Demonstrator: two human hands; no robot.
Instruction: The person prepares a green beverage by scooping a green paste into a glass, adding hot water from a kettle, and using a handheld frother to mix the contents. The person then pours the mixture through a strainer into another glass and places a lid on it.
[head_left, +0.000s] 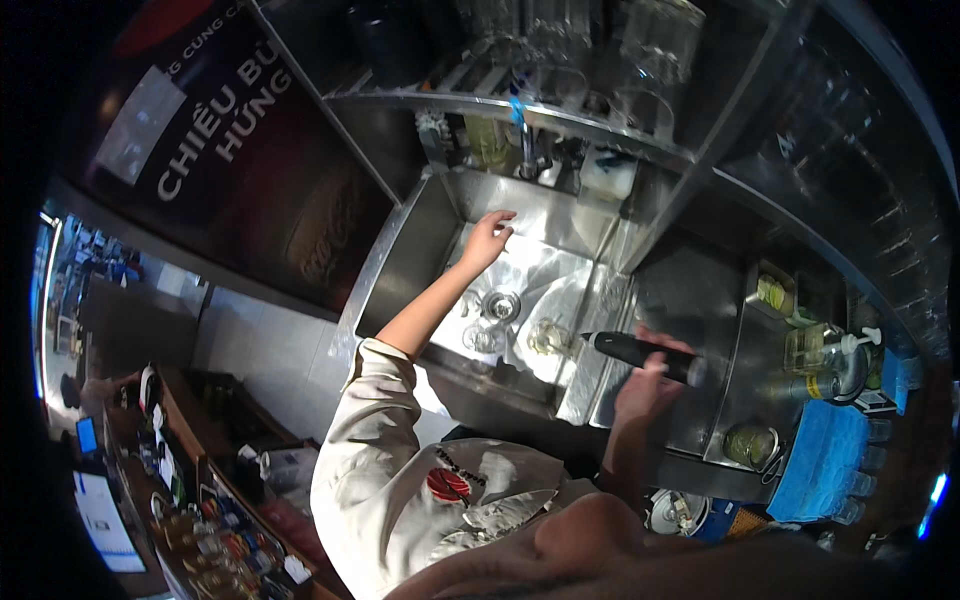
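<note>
My left hand (489, 240) reaches over the stainless steel sink (409, 274), holding nothing, with a gap between thumb and fingers. In my right hand (645, 394) is a black bottle-shaped object (630, 348), lying nearly level above the drainboard at the sink's right side. Its tapered end points left toward the sink, and its exact kind is unclear. Below my left hand, the drain strainer (501, 306) shows in the sink floor. Around it lie a clear glass (480, 337) and a second glass (551, 337) that catches bright light.
A faucet (528, 154) and a white container (606, 176) stand behind the sink, under a metal shelf (600, 129) carrying glassware. To the right are a pump bottle (847, 343), a tray with green slices (772, 292), a glass jar (750, 446) and a blue cloth (817, 457).
</note>
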